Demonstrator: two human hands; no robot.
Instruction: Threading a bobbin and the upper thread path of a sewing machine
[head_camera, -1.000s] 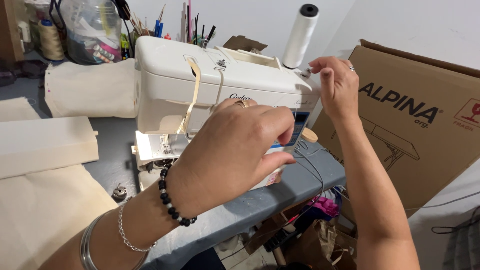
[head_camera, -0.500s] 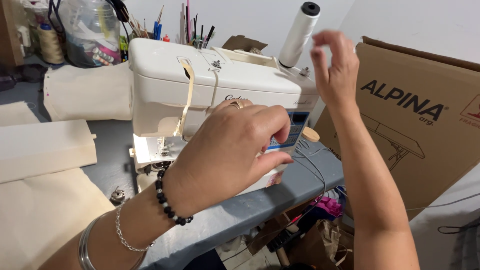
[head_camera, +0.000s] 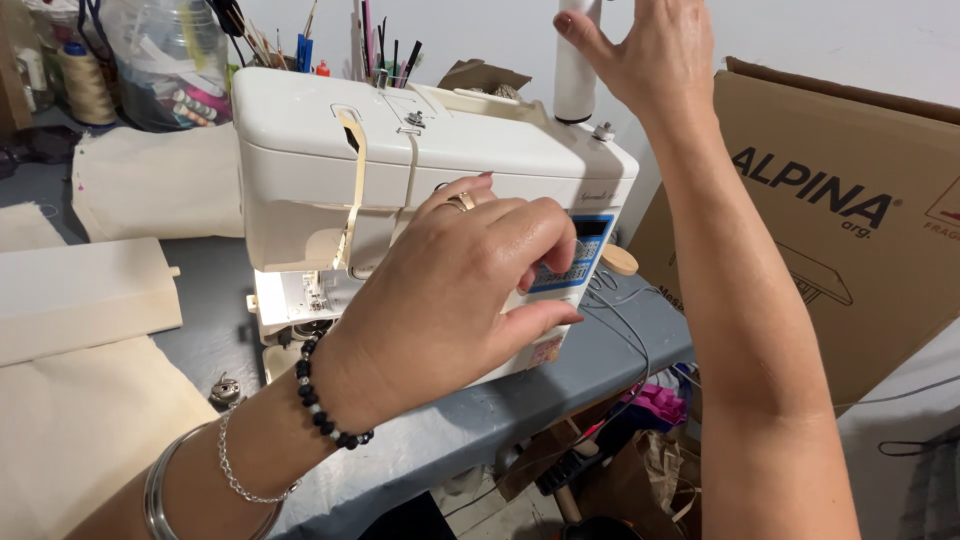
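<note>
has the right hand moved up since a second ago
Yes. The right hand has risen from the top right edge of the white sewing machine to beside the tall white thread cone, near its top.

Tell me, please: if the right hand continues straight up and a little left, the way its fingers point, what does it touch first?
Probably the white thread cone: the right hand is raised beside it, thumb nearest. How far apart they are in depth is unclear.

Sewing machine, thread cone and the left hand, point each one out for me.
sewing machine (head_camera: 300, 130), head view, white top housing.
thread cone (head_camera: 574, 85), head view, white side.
left hand (head_camera: 470, 290), head view, back of hand.
</note>
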